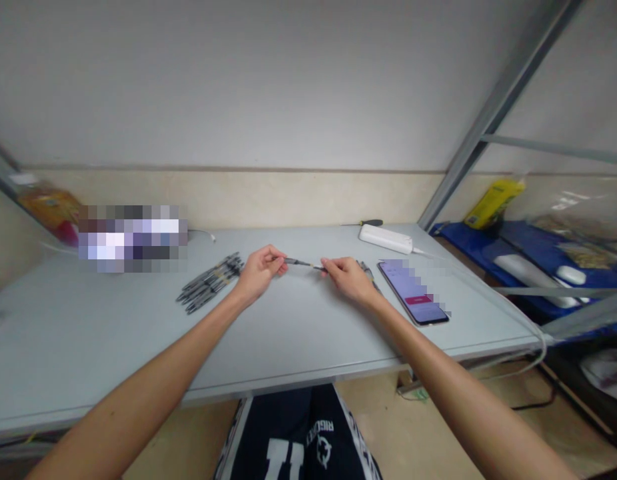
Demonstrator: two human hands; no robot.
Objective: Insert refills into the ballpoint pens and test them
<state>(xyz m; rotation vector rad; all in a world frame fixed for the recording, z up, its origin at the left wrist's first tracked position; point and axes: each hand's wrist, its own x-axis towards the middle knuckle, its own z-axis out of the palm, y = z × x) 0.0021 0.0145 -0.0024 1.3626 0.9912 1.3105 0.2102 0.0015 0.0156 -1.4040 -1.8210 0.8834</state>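
Note:
A thin dark pen is held level above the desk, stretched between my two hands. My left hand pinches its left end between thumb and fingertips. The other end sits in the closed fingertips of my right hand. The pen's middle looks thinner and paler, and I cannot tell whether it is in one piece or pulled apart. Beside my left hand lies a pile of several similar dark pens. Just behind my right hand are more dark pens or pen parts, partly hidden by it.
On the right lie a phone with a lit screen, a white power strip with its cable, and a screwdriver. A bottle stands at the back left beside a blurred-out patch. A metal frame post rises at the right.

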